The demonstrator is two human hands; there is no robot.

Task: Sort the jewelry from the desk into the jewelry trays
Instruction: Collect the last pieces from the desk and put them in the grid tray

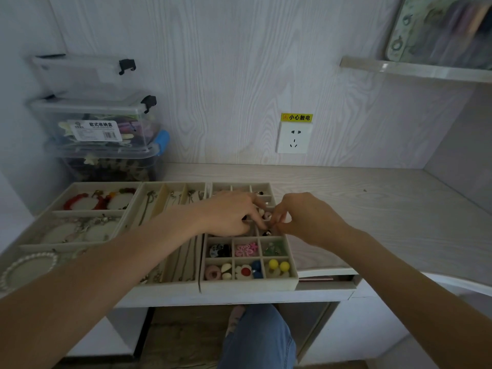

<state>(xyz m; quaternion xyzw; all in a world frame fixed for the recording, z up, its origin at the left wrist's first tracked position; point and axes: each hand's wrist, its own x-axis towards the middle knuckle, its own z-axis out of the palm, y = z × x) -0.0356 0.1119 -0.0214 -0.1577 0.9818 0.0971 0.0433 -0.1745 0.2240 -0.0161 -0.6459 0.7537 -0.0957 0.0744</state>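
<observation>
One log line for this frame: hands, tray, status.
left hand: over grid tray | right hand: pinching small piece, unclear | status: placing into mid compartment

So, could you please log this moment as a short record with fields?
setting: wooden desk with three jewelry trays side by side
left tray: bracelets, red and pearl
middle tray: necklaces in long slots
right tray: small grid of earrings and charms
left hand: over the right tray, fingers reaching into a cell
right hand: over the same tray, fingers pinching something small, too small to identify
background: stacked clear boxes, wall socket
</observation>
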